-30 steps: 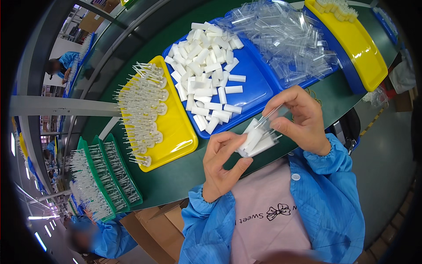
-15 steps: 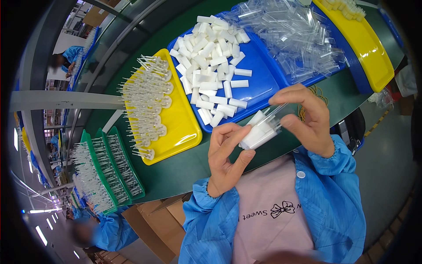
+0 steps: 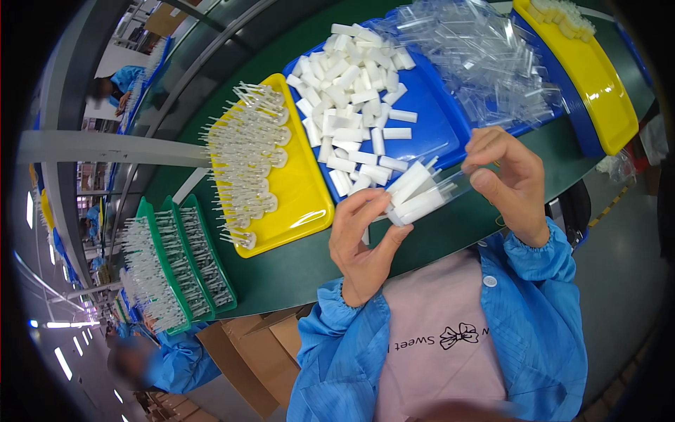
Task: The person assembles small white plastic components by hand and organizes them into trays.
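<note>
Mid-assembly, by the look of it: seating white plastic pieces into a clear tube, held up over the near edge of the green table. Next move likely calls for a straight push along the tube's axis, steady counter-grip on the far end, no twisting.

Left hand just below and left of the white pieces, palm turned inward, thumb and fingers pinched on their lower ends. Right hand to the right of the pieces, fingers curled, tips closed on the clear tube's other end. Forearms in blue sleeves rising from below.

Beyond the white pieces, a blue tray heaped with more loose white pieces. Left of that tray, a yellow tray carrying rows of pale pronged parts. Right and beyond, a pile of clear tubes, then a second yellow tray. Far left, green racks packed with thin parts.
</note>
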Demonstrator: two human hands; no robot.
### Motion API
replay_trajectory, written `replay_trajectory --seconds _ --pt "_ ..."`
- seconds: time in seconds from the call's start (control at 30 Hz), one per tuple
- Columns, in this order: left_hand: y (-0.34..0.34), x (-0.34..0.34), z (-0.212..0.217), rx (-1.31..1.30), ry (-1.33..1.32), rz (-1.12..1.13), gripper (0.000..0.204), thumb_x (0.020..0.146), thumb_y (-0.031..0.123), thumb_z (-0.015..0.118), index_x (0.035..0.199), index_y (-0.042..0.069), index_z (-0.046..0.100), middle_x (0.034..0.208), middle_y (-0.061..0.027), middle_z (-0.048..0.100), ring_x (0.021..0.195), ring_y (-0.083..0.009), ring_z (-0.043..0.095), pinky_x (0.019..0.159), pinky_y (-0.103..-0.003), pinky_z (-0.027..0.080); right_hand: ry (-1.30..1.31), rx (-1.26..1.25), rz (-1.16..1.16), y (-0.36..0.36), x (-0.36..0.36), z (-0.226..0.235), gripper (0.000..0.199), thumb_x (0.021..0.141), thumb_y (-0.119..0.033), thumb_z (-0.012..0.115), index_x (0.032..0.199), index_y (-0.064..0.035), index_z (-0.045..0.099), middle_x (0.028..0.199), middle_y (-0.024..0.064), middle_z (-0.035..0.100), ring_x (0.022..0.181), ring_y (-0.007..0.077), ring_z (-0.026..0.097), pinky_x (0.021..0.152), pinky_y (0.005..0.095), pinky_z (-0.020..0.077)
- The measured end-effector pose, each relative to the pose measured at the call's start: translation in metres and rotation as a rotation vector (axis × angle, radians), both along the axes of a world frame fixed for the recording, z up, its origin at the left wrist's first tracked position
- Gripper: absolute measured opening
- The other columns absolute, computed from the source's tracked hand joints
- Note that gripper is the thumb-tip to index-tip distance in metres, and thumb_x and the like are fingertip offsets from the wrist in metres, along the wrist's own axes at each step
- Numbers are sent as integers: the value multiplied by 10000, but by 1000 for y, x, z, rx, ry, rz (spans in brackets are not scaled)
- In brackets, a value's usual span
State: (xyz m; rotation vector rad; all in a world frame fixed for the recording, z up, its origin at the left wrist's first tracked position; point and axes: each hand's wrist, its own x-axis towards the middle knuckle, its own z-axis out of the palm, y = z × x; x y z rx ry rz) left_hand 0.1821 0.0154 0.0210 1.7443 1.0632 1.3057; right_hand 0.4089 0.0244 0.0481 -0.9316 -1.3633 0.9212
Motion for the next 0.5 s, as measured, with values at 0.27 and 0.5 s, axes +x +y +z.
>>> replay_trajectory --seconds 0.27,0.5 --pt "6 1 1 -539 -667 -263 496 835 44 682 1275 -10 460 1197 -97 519 1045 -174 570 820 -265 473 -281 160 -181 -7 -2 7 142 740 -90 733 816 -28 630 807 59 622 941 253 549 893 399 393" --pt "5 0 -3 -573 -688 -276 436 793 -6 707 1183 -4 512 1175 -94 514 1052 -172 561 931 -294 451 -214 117 -108 -7 -13 7 149 716 -83 746 805 -43 632 801 53 638 956 272 565 944 439 373"
